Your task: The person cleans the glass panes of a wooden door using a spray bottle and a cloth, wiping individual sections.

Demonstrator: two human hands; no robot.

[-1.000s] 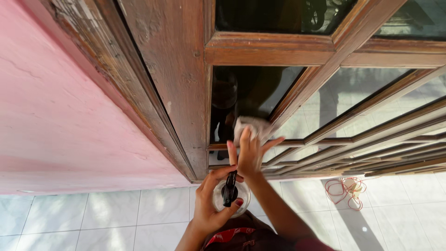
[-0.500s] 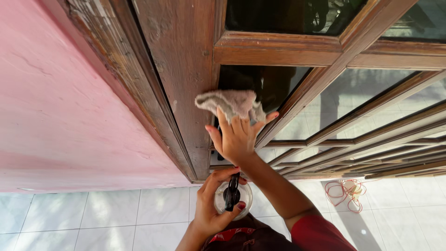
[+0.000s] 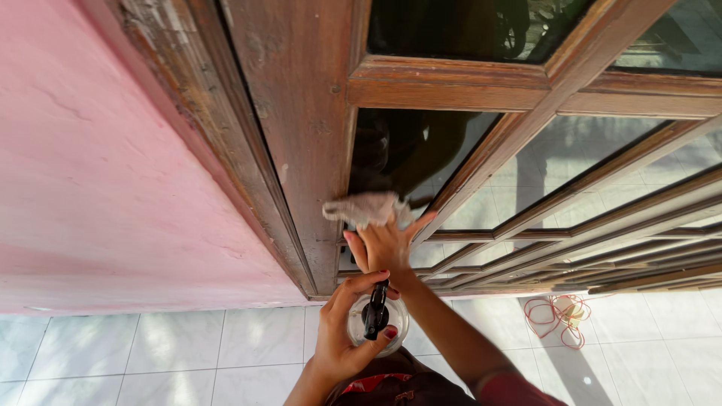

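Observation:
My right hand (image 3: 389, 244) presses a crumpled grey cloth (image 3: 362, 209) flat against a glass pane (image 3: 406, 158) low on the wooden-framed door, at the pane's left edge. Fingers are spread over the cloth. My left hand (image 3: 342, 331) is below, near my body, wrapped around a clear spray bottle (image 3: 376, 319) with a black nozzle seen from above. The bottle is held upright and apart from the door.
The brown wooden door frame (image 3: 301, 143) runs up the middle, with a pink wall (image 3: 113, 188) to its left. More glass panes and wooden bars stretch to the right. A tangle of red cord (image 3: 556, 312) lies on the white tiled floor (image 3: 188, 349).
My right hand swept the cloth up and left on the pane, then came back down to the lower left part. The left hand and bottle barely moved.

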